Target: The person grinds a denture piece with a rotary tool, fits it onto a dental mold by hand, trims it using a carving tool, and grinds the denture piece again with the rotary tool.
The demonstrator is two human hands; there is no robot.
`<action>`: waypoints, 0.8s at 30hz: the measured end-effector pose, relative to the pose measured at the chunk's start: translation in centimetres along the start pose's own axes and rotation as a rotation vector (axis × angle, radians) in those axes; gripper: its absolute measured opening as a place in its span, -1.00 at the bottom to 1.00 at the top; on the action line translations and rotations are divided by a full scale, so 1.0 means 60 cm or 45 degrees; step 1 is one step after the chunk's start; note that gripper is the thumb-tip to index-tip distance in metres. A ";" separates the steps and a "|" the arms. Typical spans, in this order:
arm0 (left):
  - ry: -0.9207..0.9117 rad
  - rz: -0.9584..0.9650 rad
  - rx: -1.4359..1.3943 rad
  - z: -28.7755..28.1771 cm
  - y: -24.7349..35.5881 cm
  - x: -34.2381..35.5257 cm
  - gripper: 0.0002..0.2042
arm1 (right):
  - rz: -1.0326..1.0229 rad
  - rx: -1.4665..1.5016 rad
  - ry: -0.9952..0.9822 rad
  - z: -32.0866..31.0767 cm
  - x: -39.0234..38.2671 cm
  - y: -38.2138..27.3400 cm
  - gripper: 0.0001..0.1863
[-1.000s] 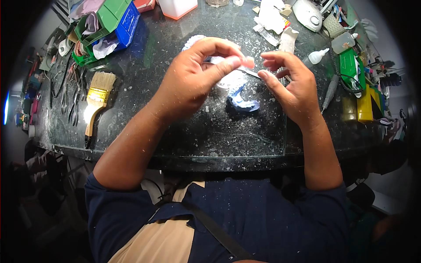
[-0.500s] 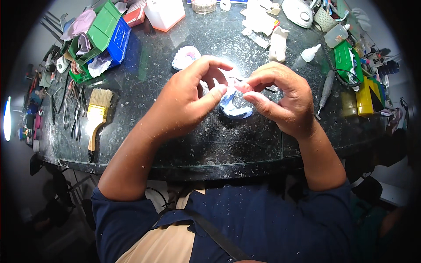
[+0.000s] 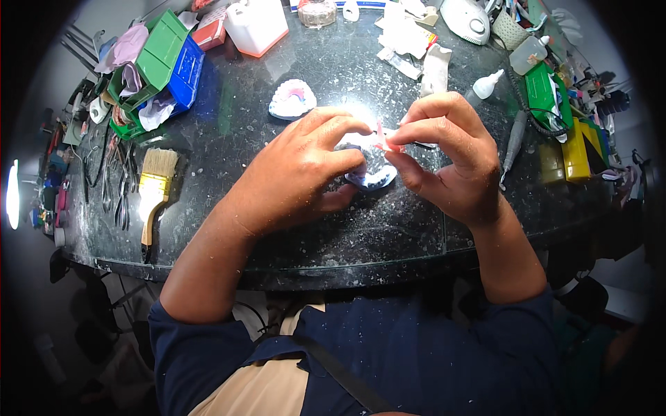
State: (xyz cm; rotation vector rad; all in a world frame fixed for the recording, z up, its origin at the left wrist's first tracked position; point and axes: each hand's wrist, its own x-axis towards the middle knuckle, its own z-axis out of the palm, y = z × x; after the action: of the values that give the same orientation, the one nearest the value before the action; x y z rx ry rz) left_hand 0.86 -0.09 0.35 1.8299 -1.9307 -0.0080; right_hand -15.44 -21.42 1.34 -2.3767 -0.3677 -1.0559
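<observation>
Between the thumb and fingertips of my right hand is a thin pink piece, shaped like part of a denture base. My left hand is beside it with the fingers curved and apart, next to a blue-and-white dental cast on the bench. The left fingers partly cover that cast; whether they touch it I cannot make out. Just beyond my left hand lies a second dental cast, white with a pink and blue middle.
A flat brush and several metal hand tools lie left on the dark bench. Green and blue bins and a white jug stand far left. At the right are a dropper bottle, a corded handpiece and a yellow holder.
The left fingers have drawn off the pink piece and moved down beside the blue-and-white cast. My right hand still pinches the piece, now turned more upright.
</observation>
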 end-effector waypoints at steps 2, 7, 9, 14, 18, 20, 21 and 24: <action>0.009 0.011 -0.029 0.002 -0.001 0.000 -0.67 | -0.020 -0.023 -0.001 0.000 0.001 0.000 -0.72; 0.025 0.034 -0.137 -0.004 0.001 0.005 -0.62 | -0.049 -0.059 -0.002 -0.001 0.000 0.001 -0.73; 0.101 -0.118 -0.341 -0.002 0.007 0.006 -0.58 | -0.034 -0.034 0.012 -0.002 -0.001 0.002 -0.73; 0.365 -0.526 -1.402 0.019 0.018 0.008 -0.59 | 0.017 0.106 0.081 0.022 -0.004 0.006 -0.74; 0.410 -0.583 -1.601 0.022 0.026 0.006 -0.61 | 0.024 0.098 0.094 0.026 -0.008 0.006 -0.72; 0.412 -0.575 -1.636 0.022 0.028 0.008 -0.61 | -0.012 0.102 0.090 0.027 -0.006 0.007 -0.70; 0.425 -0.577 -1.676 0.022 0.030 0.007 -0.62 | -0.024 0.106 0.099 0.026 -0.004 0.005 -0.70; 0.425 -0.568 -1.680 0.025 0.029 0.012 -0.61 | -0.029 0.116 0.100 0.017 -0.005 0.000 -0.71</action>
State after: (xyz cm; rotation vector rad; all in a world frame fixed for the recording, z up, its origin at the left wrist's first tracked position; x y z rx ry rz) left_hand -1.27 -1.05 -0.18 1.1273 -0.7978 -0.8382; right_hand -15.04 -20.86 0.57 -2.2491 -0.4065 -1.1154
